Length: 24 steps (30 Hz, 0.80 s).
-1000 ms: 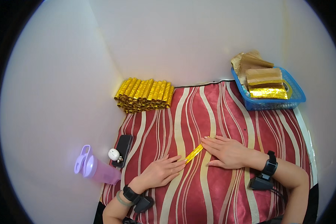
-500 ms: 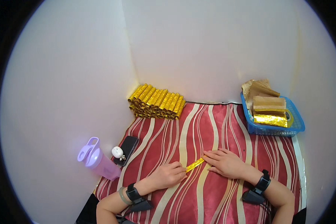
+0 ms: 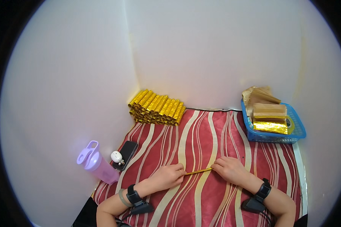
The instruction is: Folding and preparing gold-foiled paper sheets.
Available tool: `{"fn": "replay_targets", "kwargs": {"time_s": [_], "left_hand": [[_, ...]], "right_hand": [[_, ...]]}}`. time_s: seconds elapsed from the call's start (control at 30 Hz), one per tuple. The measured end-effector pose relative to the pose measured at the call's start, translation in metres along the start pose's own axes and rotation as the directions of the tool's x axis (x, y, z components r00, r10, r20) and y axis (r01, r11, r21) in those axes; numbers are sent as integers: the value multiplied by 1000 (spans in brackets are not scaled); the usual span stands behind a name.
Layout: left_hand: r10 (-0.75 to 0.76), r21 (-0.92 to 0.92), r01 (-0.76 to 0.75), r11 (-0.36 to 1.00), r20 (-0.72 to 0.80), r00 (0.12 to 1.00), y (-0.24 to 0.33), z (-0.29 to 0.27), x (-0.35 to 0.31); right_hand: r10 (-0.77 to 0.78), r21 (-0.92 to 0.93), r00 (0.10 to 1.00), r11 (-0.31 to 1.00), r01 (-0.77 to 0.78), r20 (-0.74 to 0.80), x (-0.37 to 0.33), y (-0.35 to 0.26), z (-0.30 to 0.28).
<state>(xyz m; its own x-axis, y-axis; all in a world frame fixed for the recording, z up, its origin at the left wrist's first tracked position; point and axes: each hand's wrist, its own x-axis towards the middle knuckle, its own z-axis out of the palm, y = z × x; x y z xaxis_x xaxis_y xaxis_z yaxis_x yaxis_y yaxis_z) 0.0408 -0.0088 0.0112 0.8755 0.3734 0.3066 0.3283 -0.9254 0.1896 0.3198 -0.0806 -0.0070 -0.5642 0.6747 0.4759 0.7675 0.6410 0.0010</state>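
Stretched between my two hands is a narrow strip of folded gold foil paper (image 3: 199,171), seen nearly edge-on above the striped red cloth. My left hand (image 3: 169,176) pinches its left end, fingers closed. The right end is gripped by my right hand (image 3: 230,170), its fingers curled and the tips partly hidden. At the back left corner lies a stack of rolled gold paper tubes (image 3: 157,108), piled in several layers.
A blue plastic basket (image 3: 274,138) at the back right holds gold and brown paper sheets (image 3: 269,117) and a tape roll (image 3: 290,125). On the left are a purple bottle (image 3: 101,168) and a black phone (image 3: 129,152) bearing a white earbud case (image 3: 116,156). White walls surround the table.
The gold strip has turned from its broad face to a thin edge. My right fingers, stretched out flat before, are now curled around its end.
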Motion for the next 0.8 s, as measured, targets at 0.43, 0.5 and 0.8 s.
{"fn": "replay_targets", "kwargs": {"time_s": [0.43, 0.5, 0.8], "left_hand": [[0, -192, -4, 981, -19, 1000, 34, 15, 16], [-32, -222, 28, 975, -12, 999, 35, 16, 15], [-128, -449, 177, 876, 139, 982, 36, 23, 16]], "right_hand": [[115, 368, 993, 922, -122, 39, 11, -46, -1], [165, 375, 985, 911, -173, 54, 11, -48, -1], [-17, 151, 996, 988, 30, -86, 10, -47, -6]]}}
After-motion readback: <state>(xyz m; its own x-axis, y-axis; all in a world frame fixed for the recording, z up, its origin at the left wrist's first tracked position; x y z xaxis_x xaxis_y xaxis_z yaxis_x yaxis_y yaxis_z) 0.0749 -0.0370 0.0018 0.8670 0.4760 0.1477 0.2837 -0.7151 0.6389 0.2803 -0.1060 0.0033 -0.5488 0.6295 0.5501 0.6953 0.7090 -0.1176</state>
